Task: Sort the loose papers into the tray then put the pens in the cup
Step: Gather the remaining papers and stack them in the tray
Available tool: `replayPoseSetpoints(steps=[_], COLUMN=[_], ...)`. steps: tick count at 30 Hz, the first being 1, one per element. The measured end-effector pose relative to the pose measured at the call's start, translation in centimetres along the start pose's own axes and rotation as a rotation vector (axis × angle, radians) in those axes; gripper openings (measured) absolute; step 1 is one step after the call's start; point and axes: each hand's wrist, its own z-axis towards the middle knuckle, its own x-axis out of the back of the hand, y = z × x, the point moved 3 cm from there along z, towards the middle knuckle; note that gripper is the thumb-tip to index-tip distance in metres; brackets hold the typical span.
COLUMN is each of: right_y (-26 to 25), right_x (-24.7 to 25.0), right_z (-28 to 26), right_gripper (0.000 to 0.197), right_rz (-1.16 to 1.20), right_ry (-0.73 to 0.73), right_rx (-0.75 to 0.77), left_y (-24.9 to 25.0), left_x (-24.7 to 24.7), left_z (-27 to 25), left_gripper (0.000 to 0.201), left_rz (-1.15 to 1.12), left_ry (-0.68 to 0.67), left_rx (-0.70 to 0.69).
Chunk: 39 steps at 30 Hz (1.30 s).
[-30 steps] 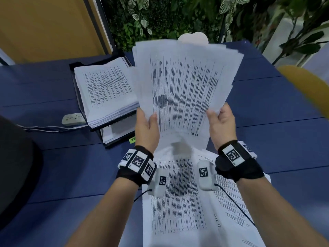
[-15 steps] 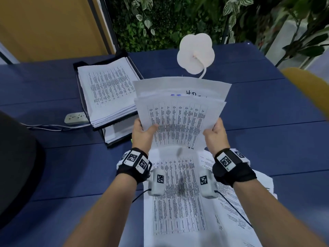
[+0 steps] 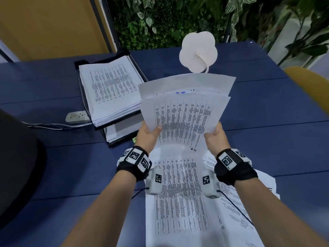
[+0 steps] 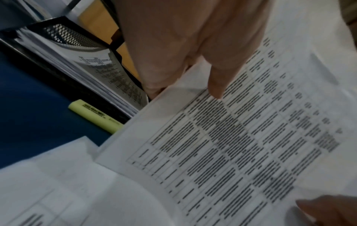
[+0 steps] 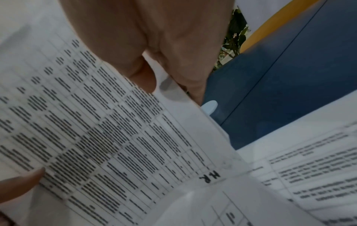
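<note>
a thin sheaf of papers [image 3: 185,111], white sheets printed with ruled tables, bows upward above the blue table [image 3: 267,122], right of the black mesh tray [image 3: 83,93]. left hand [image 3: 147,136] and right hand [image 3: 216,139] pinch its lower corners, thumbs on top, fingers beneath. only the left wrist view shows a yellow highlighter [image 4: 94,116] lying against the tray's base.

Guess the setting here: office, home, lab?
Likely an office or meeting space: a blue table with a black paper tray full of printed sheets, a power strip, and a plant wall behind.
</note>
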Motion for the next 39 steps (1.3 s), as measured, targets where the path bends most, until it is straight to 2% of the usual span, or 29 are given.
replayPoseSetpoints(steps=[3, 8, 14, 16, 19, 22, 24, 27, 31, 35, 39], right_y=[1.2, 2.4, 2.6, 3.4, 5.2, 6.1, 6.4, 6.8, 5.4, 3.1, 1.1], right_x=[-0.1, -0.2, -0.7, -1.2, -2.0, -2.8, -3.3, -3.9, -5.3, -7.5, -9.9], right_z=[0.1, -0.5, -0.8, -1.0, -1.6, -2.5, -2.8, -2.4, -1.8, -0.3, 1.9], right_gripper=[0.026, 0.03, 0.019, 0.02, 0.026, 0.04, 0.048, 0.048, 0.026, 0.027, 0.03], right_rz=[-0.091, -0.082, -0.172, -0.244, -0.388, -0.564, -0.597, -0.543, -0.432, -0.413, -0.43], right_ry=[-0.037, -0.112, -0.106, -0.166, -0.272, -0.359, -0.369, -0.364, -0.353, -0.368, -0.387], right_rx=[-0.048, -0.098, -0.079, -0.131, -0.229, -0.272, -0.286, -0.278, -0.225, -0.196, -0.17], left_y=[-0.4, 0.0, -1.7, -3.3, -6.8, -9.7, -10.8, -10.9, -9.9, -8.2, -7.6], left_x=[0.3, 1.1, 2.6, 3.4, 4.5, 5.6, 6.3, 7.4, 9.1, 10.6, 11.5], left_z=[0.2, 0.3, -0.7, -1.4, -2.2, -2.8, -3.1, -3.1, -2.3, -1.2, -0.2], left_gripper=[0.032, 0.029, 0.036, 0.04, 0.042, 0.04, 0.041, 0.047, 0.043, 0.038, 0.042], left_rz=[0.029, -0.049, 0.027, 0.105, 0.26, 0.382, 0.409, 0.381, 0.299, 0.151, 0.083], left_ry=[0.029, 0.057, 0.181, 0.186, 0.128, 0.065, 0.05, 0.059, 0.104, 0.178, 0.134], left_rx=[0.005, 0.011, 0.06, 0.112, 0.263, 0.412, 0.448, 0.448, 0.387, 0.369, 0.446])
